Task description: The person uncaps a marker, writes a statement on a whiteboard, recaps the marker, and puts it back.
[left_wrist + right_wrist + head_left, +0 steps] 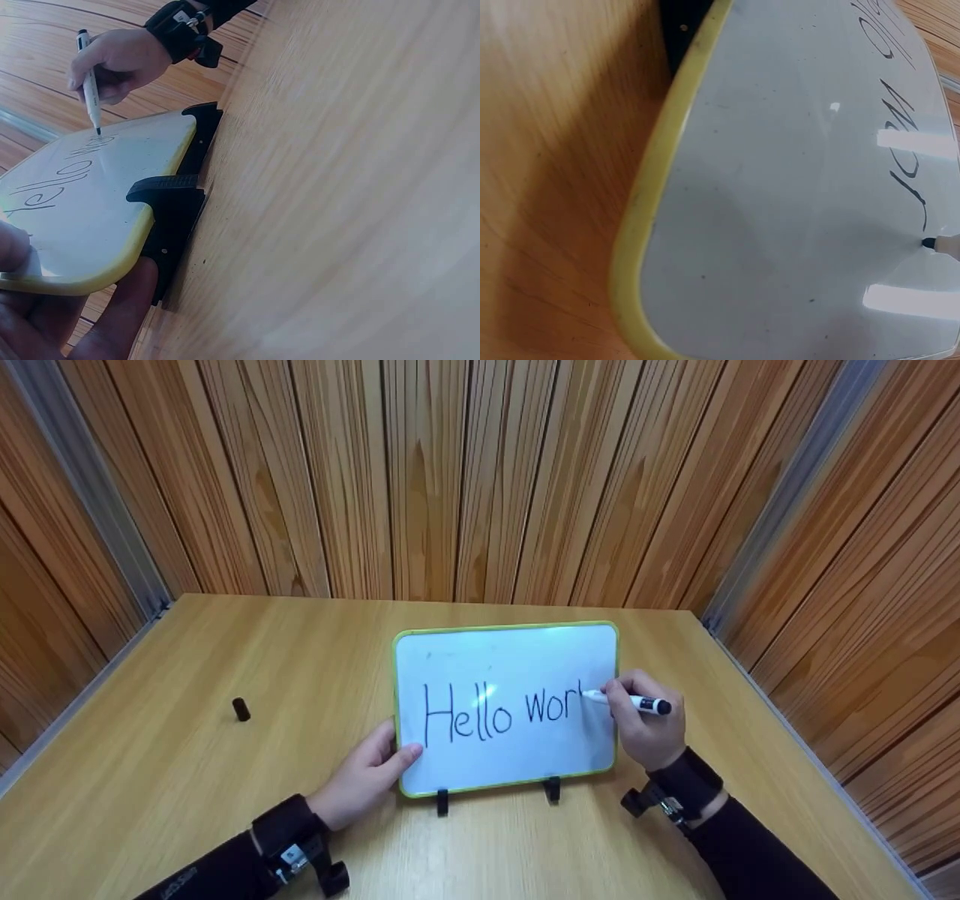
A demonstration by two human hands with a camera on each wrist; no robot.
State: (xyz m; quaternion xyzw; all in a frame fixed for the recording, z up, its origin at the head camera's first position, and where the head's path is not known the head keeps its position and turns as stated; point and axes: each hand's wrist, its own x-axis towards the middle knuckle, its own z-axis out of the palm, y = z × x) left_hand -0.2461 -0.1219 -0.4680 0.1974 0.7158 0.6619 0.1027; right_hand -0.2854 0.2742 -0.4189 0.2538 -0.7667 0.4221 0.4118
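A small whiteboard point(510, 761) with a yellow-green rim leans on a black stand point(169, 225), whose two front hooks hold its lower edge. Black handwriting across it reads "Hello wor", followed by a short upright stroke at the tip of a marker. My left hand point(365, 775) grips the board's lower left edge, thumb on the front face and fingers behind. Between thumb and fingers of my right hand point(651, 724) is a white marker point(646, 704) with a black end. In the right wrist view its dark tip point(928, 243) is right at the writing surface, just past the "r".
A black marker cap point(241, 709) lies on the wooden table point(315, 660), well to the left of the board. Wood-plank walls point(424, 480) enclose the table at the back and both sides. Both wrists wear black straps with small cameras point(335, 877).
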